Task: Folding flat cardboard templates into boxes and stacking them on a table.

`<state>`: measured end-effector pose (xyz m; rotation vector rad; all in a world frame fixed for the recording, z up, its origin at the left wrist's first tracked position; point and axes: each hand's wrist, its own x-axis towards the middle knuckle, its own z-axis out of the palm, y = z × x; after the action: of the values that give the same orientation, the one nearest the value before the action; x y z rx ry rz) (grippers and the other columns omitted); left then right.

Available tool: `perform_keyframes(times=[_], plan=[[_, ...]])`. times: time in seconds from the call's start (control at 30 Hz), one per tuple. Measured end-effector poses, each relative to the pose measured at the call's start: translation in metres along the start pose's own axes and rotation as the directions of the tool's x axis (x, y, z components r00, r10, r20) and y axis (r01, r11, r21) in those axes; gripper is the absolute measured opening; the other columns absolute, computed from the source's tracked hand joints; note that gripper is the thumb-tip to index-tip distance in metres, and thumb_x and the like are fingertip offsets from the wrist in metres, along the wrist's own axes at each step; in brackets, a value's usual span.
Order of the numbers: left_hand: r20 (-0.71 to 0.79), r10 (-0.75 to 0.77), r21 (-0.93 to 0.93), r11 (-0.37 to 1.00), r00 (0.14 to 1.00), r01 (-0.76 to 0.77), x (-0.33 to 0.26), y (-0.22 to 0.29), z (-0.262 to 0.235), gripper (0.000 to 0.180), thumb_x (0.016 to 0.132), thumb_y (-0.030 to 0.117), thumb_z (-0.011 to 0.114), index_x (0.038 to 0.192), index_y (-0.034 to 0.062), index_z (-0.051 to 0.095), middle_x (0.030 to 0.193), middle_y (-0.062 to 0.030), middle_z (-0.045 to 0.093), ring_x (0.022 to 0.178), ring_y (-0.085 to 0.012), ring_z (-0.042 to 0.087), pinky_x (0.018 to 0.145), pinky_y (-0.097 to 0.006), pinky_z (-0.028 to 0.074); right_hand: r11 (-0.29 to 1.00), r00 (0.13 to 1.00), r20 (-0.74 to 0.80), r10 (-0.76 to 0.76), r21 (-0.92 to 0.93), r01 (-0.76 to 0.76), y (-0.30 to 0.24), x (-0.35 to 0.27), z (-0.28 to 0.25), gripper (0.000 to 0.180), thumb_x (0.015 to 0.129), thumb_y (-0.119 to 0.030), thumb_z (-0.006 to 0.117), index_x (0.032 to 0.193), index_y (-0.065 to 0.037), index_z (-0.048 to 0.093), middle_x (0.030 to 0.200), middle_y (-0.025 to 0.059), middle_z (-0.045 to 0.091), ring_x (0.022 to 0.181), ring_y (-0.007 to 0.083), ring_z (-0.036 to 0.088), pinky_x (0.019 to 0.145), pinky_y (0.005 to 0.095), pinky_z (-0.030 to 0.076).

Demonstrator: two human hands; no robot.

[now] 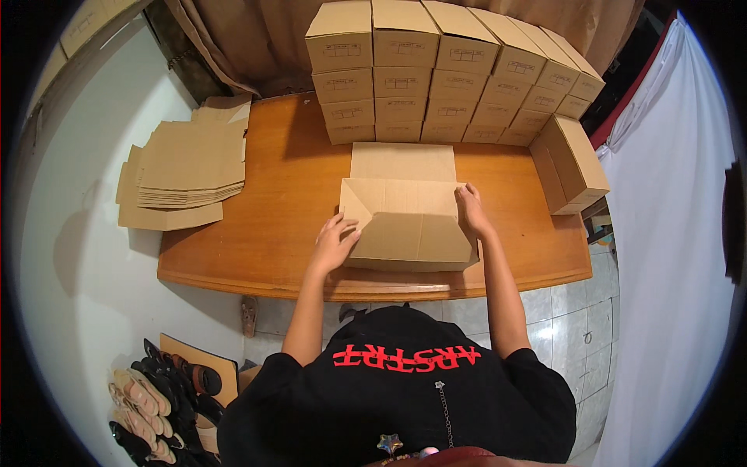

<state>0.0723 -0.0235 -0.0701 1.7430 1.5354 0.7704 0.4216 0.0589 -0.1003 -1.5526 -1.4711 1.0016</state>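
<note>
An open cardboard box [412, 237] lies in front of me near the table's front edge, its inside facing up. Its long flap [402, 161] stretches away from me over the tabletop. My left hand [335, 240] grips the box's left side wall, with the fingertips over the edge. At the far right corner, my right hand [471, 208] holds the right side wall, its fingers bent around the top edge. Part of the right wall is hidden by that hand and wrist.
The brown wooden table [288, 226] bears stacked closed boxes [405, 47] along its back. One more box [572, 163] stands at the right edge. Flat cardboard sheets [191, 156] are piled at the left. Shoes [148, 397] sit lower left; a white curtain [661, 233] hangs right.
</note>
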Motion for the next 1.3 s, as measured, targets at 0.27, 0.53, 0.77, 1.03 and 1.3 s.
perform_keyframes(times=[0.27,0.53,0.77,1.03,1.3], plan=[[-0.245,-0.095,0.218,0.964,0.965,0.151,0.017,0.041,0.037,0.055,0.077,0.024,0.064,0.125,0.0098,0.040,0.135,-0.0183,0.028,0.120,-0.0373,0.035,0.095,-0.048,0.034,0.943,0.997,-0.070,-0.041,-0.332,0.016,-0.026,-0.022,0.012,0.064,0.077,-0.039,0.060,0.123,0.003,0.046,0.142,0.0231,0.018,0.129,0.0386,0.024,0.103,0.0410,0.026],[-0.290,-0.138,0.335,0.912,0.947,0.236,0.018,0.042,0.048,0.061,0.073,0.022,0.068,0.126,0.0114,0.039,0.138,-0.0177,0.020,0.120,-0.0390,0.033,0.096,-0.048,0.033,0.730,0.992,-0.104,-0.074,-0.683,-0.017,-0.046,-0.043,0.027,0.076,0.066,-0.031,0.072,0.130,-0.011,0.036,0.142,0.0191,0.019,0.119,0.0402,0.034,0.094,0.0490,0.036],[-0.334,-0.076,0.404,0.889,0.940,0.215,0.014,0.040,0.052,0.064,0.070,0.021,0.070,0.125,0.0080,0.039,0.138,-0.0191,0.018,0.119,-0.0390,0.034,0.094,-0.047,0.034,0.644,0.985,-0.118,-0.123,-0.765,-0.012,-0.055,-0.052,0.031,0.078,0.064,-0.027,0.074,0.129,-0.009,0.035,0.138,0.0212,0.023,0.119,0.0434,0.032,0.095,0.0487,0.035],[-0.162,-0.319,-0.079,0.948,0.934,0.309,0.012,-0.023,0.025,0.069,0.075,0.035,0.064,0.128,0.0002,0.036,0.116,-0.0192,0.054,0.105,-0.0339,0.053,0.088,-0.036,0.042,0.888,0.943,-0.310,-0.120,-0.457,-0.037,-0.028,-0.045,0.011,0.077,0.070,-0.033,0.068,0.125,0.006,0.032,0.132,0.0307,0.027,0.118,0.0433,0.036,0.094,0.0432,0.037],[0.360,-0.445,-0.325,0.765,0.820,0.557,-0.020,0.000,0.011,0.074,0.077,0.041,0.060,0.137,0.0111,0.028,0.134,-0.0152,0.038,0.122,-0.0243,0.038,0.095,-0.033,0.034,0.868,0.932,-0.323,0.166,-0.401,-0.293,-0.031,-0.068,-0.007,0.063,0.074,-0.039,0.062,0.112,0.009,0.048,0.101,0.0296,0.058,0.097,0.0403,0.056,0.082,0.0425,0.045]])
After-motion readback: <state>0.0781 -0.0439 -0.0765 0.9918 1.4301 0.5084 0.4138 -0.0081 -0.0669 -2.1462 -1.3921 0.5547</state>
